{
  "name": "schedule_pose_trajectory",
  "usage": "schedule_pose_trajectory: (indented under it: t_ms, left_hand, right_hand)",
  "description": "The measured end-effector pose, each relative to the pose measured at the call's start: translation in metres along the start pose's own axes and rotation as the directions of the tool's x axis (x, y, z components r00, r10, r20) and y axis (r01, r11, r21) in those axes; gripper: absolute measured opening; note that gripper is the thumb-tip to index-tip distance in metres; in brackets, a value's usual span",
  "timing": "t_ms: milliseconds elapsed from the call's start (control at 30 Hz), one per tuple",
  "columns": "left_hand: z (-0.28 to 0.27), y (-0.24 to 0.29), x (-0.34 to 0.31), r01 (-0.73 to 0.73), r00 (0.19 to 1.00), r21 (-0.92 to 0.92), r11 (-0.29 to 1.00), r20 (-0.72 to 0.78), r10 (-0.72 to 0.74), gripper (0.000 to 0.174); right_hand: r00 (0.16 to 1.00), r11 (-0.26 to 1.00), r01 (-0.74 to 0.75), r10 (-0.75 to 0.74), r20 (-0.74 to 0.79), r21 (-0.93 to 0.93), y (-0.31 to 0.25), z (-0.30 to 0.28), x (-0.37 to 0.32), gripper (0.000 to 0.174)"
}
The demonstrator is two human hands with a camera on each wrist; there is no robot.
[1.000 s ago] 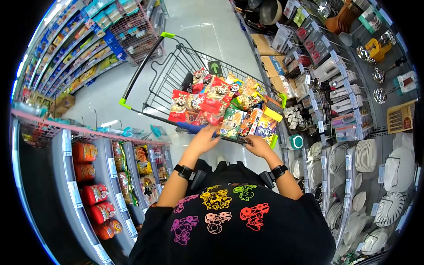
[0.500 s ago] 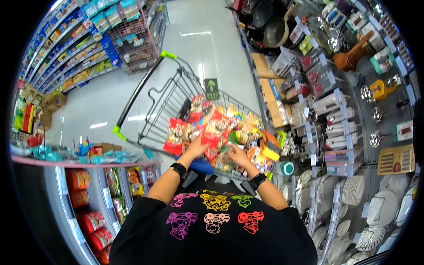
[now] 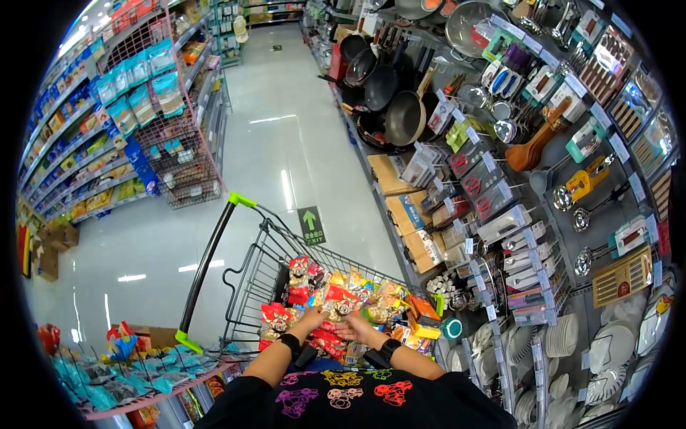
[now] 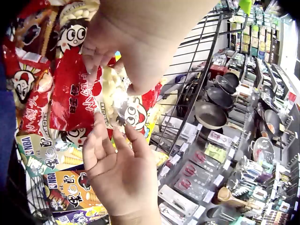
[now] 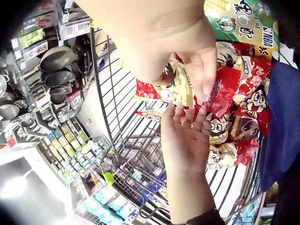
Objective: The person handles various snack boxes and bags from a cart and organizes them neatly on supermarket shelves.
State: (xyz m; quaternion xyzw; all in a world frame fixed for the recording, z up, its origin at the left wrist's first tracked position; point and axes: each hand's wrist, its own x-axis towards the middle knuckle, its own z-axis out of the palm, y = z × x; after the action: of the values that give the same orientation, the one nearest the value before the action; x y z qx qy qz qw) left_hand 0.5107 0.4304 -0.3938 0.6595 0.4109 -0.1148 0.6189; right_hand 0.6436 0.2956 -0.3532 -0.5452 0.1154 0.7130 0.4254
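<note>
In the head view a red and cream snack bag (image 3: 343,299) lies between my left hand (image 3: 311,323) and right hand (image 3: 357,329), over a pile of packets in the wire cart (image 3: 246,286). From the left wrist view, my left hand (image 4: 129,51) holds one edge of the bag (image 4: 110,91) while my right hand (image 4: 124,176) holds the opposite edge, palm visible. The right wrist view has my right hand (image 5: 164,42) at the bag's upper edge (image 5: 178,89) and my left hand (image 5: 187,145) below. Parts of both grips are hidden.
Pans (image 3: 405,118), utensils and plates (image 3: 561,336) fill shelves on the right. Packaged goods line the left shelves (image 3: 107,164). A tiled aisle (image 3: 268,154) runs ahead, with a green arrow sign (image 3: 311,224) on its floor beyond the cart.
The head view has tilted up, showing more aisle. Both hands have moved from the cart's near edge onto the packets and taken hold of a snack bag.
</note>
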Motion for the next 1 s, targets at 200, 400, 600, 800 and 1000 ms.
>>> schedule_pose_trajectory:
  t_ms: [200, 400, 600, 800, 1000]
  left_hand:
    - [0.008, 0.020, -0.011, 0.168, 0.979, -0.244, 0.955, 0.152, -0.133, 0.053]
    - [0.034, 0.045, -0.055, 0.103, 0.988, -0.508, 0.855, -0.049, -0.148, 0.066]
    - [0.060, 0.046, -0.095, -0.134, 0.991, -0.732, 0.668, -0.111, 0.076, 0.067]
    - [0.083, 0.105, -0.236, -0.243, 0.946, -0.786, 0.569, -0.064, 0.316, 0.052]
    - [0.091, 0.112, -0.314, -0.411, 0.856, -0.702, 0.582, -0.077, 0.512, 0.062]
  right_hand:
    - [0.987, 0.973, 0.117, -0.137, 0.086, 0.198, 0.003, 0.011, -0.039, 0.033]
    - [0.933, 0.877, 0.106, -0.251, 0.259, 0.468, 0.009, 0.012, -0.070, 0.061]
    - [0.833, 0.796, 0.211, -0.450, 0.322, 0.568, 0.031, 0.002, -0.126, 0.052]
    - [0.693, 0.748, 0.485, -0.644, 0.323, 0.453, 0.054, -0.015, -0.198, 0.027]
    - [0.523, 0.554, 0.830, -0.730, 0.439, -0.066, 0.073, -0.013, -0.268, 0.006]
